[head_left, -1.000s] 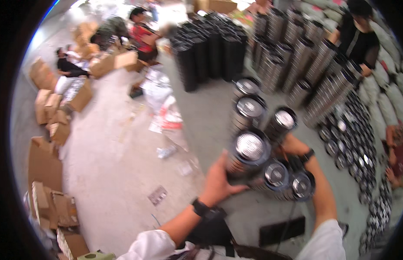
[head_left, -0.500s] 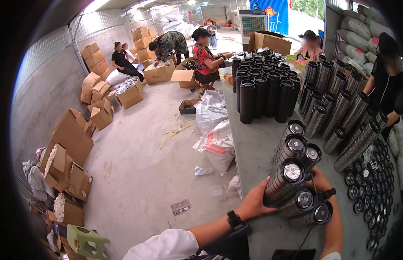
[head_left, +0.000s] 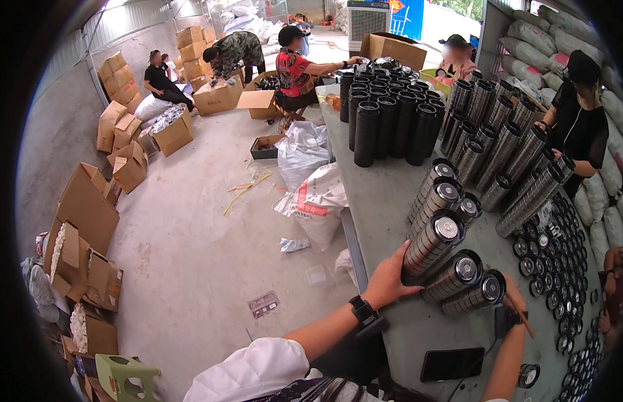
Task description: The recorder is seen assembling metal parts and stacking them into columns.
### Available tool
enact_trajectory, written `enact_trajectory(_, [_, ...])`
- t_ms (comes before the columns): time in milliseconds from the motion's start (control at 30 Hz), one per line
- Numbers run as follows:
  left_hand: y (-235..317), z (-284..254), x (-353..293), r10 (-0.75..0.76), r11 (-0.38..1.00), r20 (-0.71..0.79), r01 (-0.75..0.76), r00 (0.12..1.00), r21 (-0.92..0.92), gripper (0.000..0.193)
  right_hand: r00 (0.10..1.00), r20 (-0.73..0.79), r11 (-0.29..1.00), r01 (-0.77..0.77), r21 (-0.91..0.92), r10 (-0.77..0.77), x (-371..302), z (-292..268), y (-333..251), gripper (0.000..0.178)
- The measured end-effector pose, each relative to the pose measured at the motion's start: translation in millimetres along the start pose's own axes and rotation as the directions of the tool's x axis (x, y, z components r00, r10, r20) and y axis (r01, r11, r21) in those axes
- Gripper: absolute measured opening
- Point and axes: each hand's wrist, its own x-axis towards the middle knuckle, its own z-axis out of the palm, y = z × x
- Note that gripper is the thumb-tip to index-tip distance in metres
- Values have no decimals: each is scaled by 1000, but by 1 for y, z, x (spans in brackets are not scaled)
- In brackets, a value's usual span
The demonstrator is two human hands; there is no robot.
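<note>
Half a second on, the right hand point(head_left: 514, 295) has come round from behind the front stacks to their right side, while the left hand point(head_left: 390, 276) keeps its place. That left hand is curved around the lower part of the tall stack point(head_left: 427, 253), fingers on its left side and thumb in front, a hold that likely steadies a loose, slim column against tipping. Whether the right hand grips anything cannot be told, since the near stack point(head_left: 467, 303) hides part of it; it seems placed to guard that side. The middle stack point(head_left: 447, 281) stands between the two, and all three are on the surface point(head_left: 373, 195), with more just behind. Standing so close, they probably leave little to reach across. Black tubes point(head_left: 385, 130) are bunched farther off, apart from the steel ones, perhaps to keep kinds separate. The loose rings point(head_left: 561, 271) are spread flat at right, which keeps each easy to pick.
</note>
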Motion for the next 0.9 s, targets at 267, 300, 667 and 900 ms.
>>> enact_trajectory(267, [0, -2, 0, 42, 999, -43, -41, 998, 27, 109, 1000, -11, 948, 20, -317, -24, -50, 77, -52, 76])
enact_trajectory(300, [1, -2, 0, 51, 999, -46, -50, 998, 21, 109, 1000, -9, 948, 19, -318, -23, -49, 86, -48, 76])
enact_trajectory(667, [-4, 1, -4, 64, 997, -59, -61, 996, 47, 113, 984, -117, 986, 123, -115, -136, -38, 94, -26, 81])
enact_trajectory(900, [-14, 2, -11, -64, 986, -2, 63, 998, 156, 111, 990, -116, 977, 54, -208, -79, -32, 95, -17, 78])
